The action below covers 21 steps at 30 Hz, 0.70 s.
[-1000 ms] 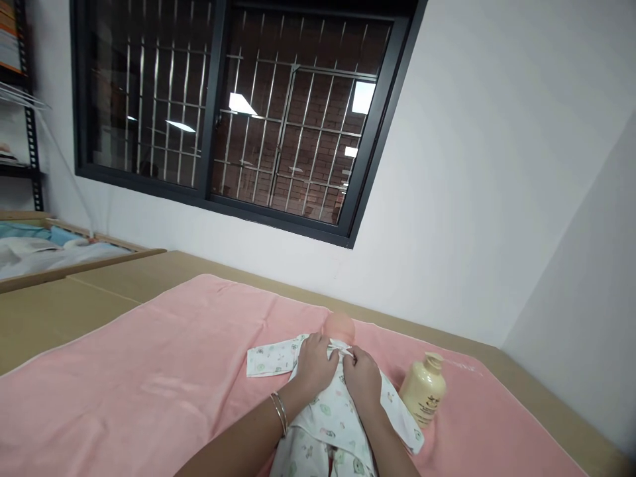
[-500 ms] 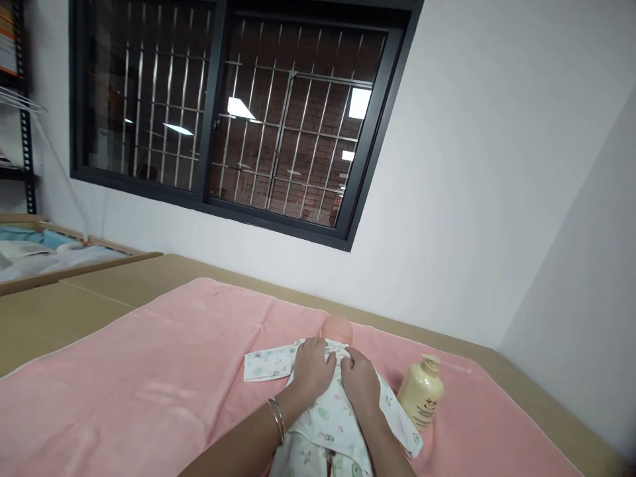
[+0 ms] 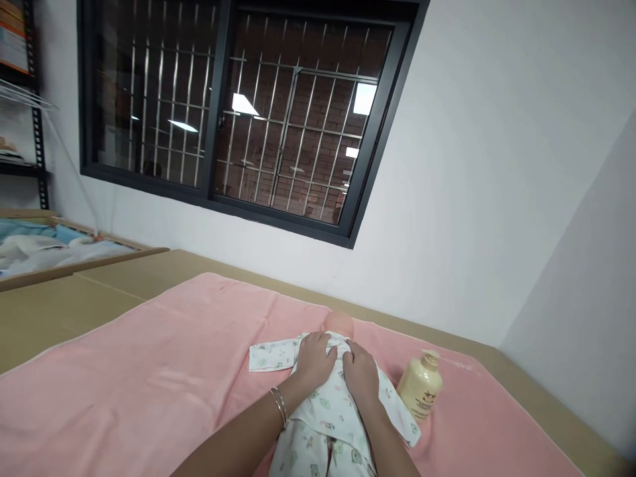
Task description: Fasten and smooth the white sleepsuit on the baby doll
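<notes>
A doll lies on its back, its bare round head (image 3: 340, 323) at the far end and its body pointing toward me. It wears a white long-sleeved baby shirt (image 3: 325, 404) with small green and pink prints, and matching pants (image 3: 301, 450). Over the shoulder on the left rests my left hand (image 3: 315, 358), fingers laid on the cloth and thumb apart on the chest. My right hand (image 3: 361, 372) lies likewise on the other shoulder; its far fingertips are partly hidden. One sleeve (image 3: 272, 356) stretches out flat to the left. The other sleeve (image 3: 405, 417) slants down beside my right forearm.
A pale yellow pump-neck bottle (image 3: 421, 384) stands right of the doll. Beneath is a pink blanket (image 3: 163, 371) on a tan padded surface (image 3: 114, 285). At the far left are a wooden-edged bin (image 3: 64, 262) with cloths and a black shelf rack (image 3: 37, 132). A barred window (image 3: 288, 132) sits in the wall behind.
The view has shifted slightly, so everything sits a little differently in the picture. Both hands stay on the doll's shoulders with hardly any movement.
</notes>
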Each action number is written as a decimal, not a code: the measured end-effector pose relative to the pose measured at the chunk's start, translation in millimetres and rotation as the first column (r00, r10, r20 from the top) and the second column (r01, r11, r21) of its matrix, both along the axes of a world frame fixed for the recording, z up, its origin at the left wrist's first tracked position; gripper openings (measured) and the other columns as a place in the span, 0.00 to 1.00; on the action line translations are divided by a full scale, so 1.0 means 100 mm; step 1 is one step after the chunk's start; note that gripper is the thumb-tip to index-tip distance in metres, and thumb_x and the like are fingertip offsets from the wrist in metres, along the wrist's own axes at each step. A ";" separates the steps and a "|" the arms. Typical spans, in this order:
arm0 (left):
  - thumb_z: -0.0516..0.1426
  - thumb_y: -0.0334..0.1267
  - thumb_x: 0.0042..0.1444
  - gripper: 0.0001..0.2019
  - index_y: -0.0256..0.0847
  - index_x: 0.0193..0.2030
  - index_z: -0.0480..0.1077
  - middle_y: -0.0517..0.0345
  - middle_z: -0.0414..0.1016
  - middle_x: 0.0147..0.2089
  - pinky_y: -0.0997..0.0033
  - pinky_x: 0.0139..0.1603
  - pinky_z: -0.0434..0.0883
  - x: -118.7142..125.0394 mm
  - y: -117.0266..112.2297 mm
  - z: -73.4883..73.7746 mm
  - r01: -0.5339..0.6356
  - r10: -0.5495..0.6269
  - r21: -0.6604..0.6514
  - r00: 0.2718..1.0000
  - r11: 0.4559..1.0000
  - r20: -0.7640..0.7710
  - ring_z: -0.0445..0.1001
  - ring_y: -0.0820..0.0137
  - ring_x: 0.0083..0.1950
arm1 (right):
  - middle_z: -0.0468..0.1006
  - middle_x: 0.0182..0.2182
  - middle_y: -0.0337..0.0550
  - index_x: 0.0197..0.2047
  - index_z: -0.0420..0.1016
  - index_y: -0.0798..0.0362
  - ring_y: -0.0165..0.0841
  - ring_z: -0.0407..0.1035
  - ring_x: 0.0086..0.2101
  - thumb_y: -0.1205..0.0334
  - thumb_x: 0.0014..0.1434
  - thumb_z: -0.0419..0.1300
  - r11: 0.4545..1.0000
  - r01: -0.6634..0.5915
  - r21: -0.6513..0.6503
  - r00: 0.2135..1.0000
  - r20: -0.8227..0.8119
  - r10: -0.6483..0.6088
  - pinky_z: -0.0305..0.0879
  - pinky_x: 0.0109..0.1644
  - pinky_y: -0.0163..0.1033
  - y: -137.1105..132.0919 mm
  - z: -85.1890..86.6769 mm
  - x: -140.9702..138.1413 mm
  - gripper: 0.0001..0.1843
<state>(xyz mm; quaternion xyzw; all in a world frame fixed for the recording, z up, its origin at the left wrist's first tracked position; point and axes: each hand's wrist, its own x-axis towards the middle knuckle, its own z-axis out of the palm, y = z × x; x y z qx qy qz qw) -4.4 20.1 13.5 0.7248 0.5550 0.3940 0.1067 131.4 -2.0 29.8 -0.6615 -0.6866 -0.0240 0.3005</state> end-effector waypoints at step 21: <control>0.53 0.33 0.58 0.12 0.41 0.49 0.69 0.56 0.73 0.41 0.68 0.42 0.73 -2.88 -2.41 0.71 -0.666 0.257 0.544 0.722 0.510 0.642 0.73 0.70 0.41 | 0.76 0.42 0.62 0.61 0.70 0.45 0.51 0.69 0.41 0.52 0.59 0.39 0.985 0.088 -0.149 0.996 0.014 -0.087 0.59 0.34 0.50 0.13 -0.05 0.06 0.32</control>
